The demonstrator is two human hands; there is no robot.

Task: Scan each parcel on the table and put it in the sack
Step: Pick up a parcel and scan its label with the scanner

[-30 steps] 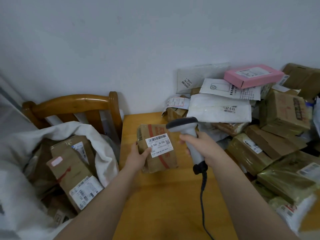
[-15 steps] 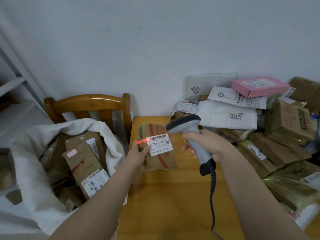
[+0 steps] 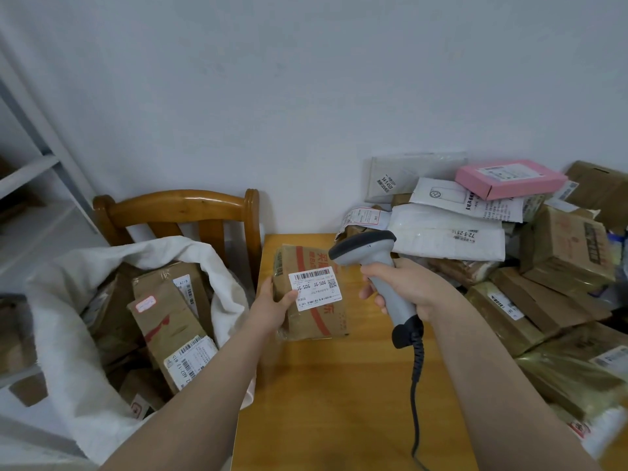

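item: parcel (image 3: 319,321). small brown cardboard box with a red printed band; white label (image 3: 314,288) faces the camera.
location: held over the far left part of the desk (image 3: 339,385), just right of the sack (image 3: 68,317). whether its lower edge touches the desk cannot be told.
left grip (image 3: 275,307): fingers curled round the box's left edge, thumb on the label's corner.
right grip (image 3: 411,287): closed round the handle of the scanner (image 3: 362,248), head turned toward the label; no beam visible.
handling, as judged: stiff and squared, probably light enough for one hand. taped faces may be slick, so hold across opposite edges, clear of the barcode.
sack: white, open-mouthed, against the wooden chair (image 3: 183,205), boxes already inside.
remaining: heap of parcels (image 3: 560,253) on the desk's right side.
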